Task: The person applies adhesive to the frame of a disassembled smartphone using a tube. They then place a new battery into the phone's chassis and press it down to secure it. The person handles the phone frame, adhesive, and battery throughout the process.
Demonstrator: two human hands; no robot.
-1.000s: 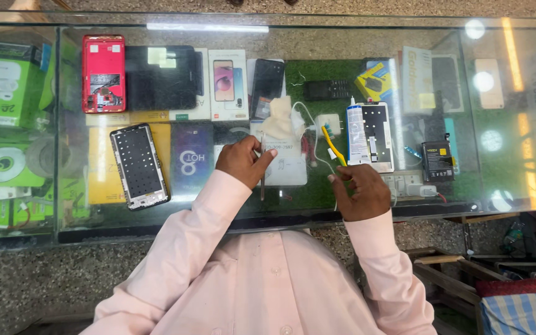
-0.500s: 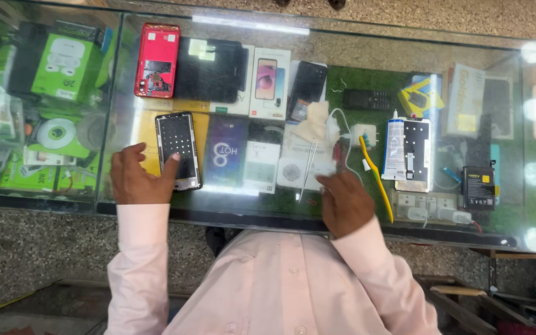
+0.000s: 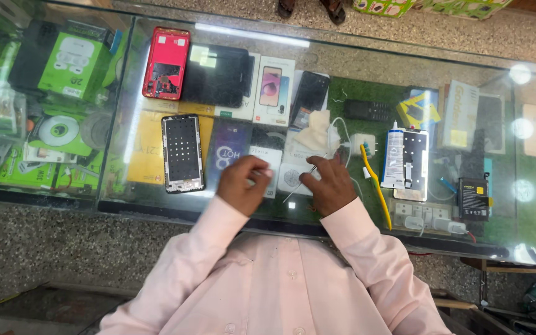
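Hands meet mid-counter: right hand [image 3: 330,186] pinches thin metal tweezers [image 3: 300,183], left hand [image 3: 241,184] curls closed, contents unclear. Bare phone frame [image 3: 182,153] lies just left. Looks like small-part handling; steady, precise fingertip control comes next, I'd judge.

I see a glass counter [image 3: 156,205], on it a phone frame [image 3: 182,153], a red phone back [image 3: 166,62], a yellow toothbrush [image 3: 376,186], a white glue tube [image 3: 393,158], a small black battery [image 3: 473,198].
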